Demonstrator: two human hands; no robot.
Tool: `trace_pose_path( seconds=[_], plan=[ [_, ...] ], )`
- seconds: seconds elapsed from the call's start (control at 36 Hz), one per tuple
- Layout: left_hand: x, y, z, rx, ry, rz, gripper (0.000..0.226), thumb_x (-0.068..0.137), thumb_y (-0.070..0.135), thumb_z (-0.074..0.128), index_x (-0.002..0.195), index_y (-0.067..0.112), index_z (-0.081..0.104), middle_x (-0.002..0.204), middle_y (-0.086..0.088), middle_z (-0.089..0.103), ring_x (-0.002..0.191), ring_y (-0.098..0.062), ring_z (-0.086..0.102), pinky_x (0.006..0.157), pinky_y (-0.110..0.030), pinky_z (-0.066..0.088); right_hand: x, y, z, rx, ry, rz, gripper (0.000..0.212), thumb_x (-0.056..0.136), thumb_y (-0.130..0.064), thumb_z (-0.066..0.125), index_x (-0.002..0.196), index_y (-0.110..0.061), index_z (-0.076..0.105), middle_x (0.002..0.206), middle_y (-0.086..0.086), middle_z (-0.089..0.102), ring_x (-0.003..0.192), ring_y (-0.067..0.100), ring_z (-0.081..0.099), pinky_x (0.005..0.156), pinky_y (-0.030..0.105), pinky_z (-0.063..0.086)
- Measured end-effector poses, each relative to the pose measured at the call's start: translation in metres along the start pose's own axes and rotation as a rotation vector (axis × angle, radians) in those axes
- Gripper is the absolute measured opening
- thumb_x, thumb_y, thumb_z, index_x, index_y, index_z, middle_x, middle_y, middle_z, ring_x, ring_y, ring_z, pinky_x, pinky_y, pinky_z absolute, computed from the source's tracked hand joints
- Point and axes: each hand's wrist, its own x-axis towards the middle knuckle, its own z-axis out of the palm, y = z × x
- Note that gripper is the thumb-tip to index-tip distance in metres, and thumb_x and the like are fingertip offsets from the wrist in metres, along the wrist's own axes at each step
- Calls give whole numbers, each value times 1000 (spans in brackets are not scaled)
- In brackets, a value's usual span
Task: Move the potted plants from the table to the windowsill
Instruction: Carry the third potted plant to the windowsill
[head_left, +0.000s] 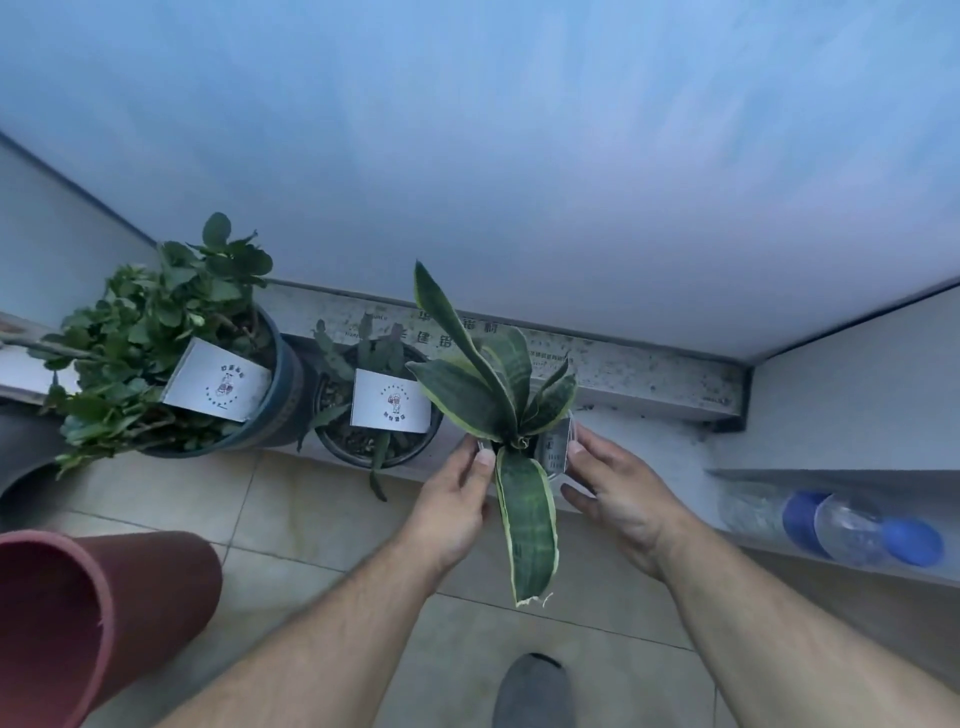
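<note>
Left hand (457, 499) and right hand (618, 493) are clasping the small pot (556, 447) — seating it flat on the windowsill (649, 447), clear of the black pot (332, 447), before letting go.

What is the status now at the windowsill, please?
Both hands, left and right, hold the snake plant pot at the windowsill. Two potted plants already there. Space to the right free.
</note>
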Motion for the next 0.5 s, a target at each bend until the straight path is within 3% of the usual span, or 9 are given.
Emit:
trace_pose_path(
  seconds=[0.14,0.28,0.36,0.44,0.5],
  plan=[
    [5,-3,0,4,1,18,81,71,86,58,142,47,49,141,17,61,134,-13,56,115,-50,42,3,-1,-2,-4,3,9,35,108,-28,52,141,-36,62,139,-14,68,139,11,53,122,46,35],
    [5,-2,1,31,33,25,68,78,77,55,138,45,54,135,16,66,130,-13,60,111,-49,46,2,-2,0,16,31,24,34,107,-28,53,137,-39,64,136,-17,69,136,7,53,116,45,39],
    [-2,5,2,50,57,-11,64,80,75,52,139,50,51,136,19,64,131,-13,59,109,-49,48,-7,-6,5,9,31,34,40,105,-34,57,144,-42,57,146,-17,61,139,8,50,113,46,42],
    [-21,18,3,61,84,-48,61,88,65,51,147,49,42,147,19,54,135,-12,52,110,-50,47,-24,-16,7,-25,121,57,58,104,-31,59,159,-26,39,153,-11,46,145,15,43,115,47,44],
    [-43,33,3,87,122,-80,66,93,59,52,154,40,34,151,15,47,138,-13,48,114,-50,42,-42,-25,4,-82,165,55,57,105,-28,59,158,-20,40,155,-4,46,143,14,43,119,48,40]
  ],
)
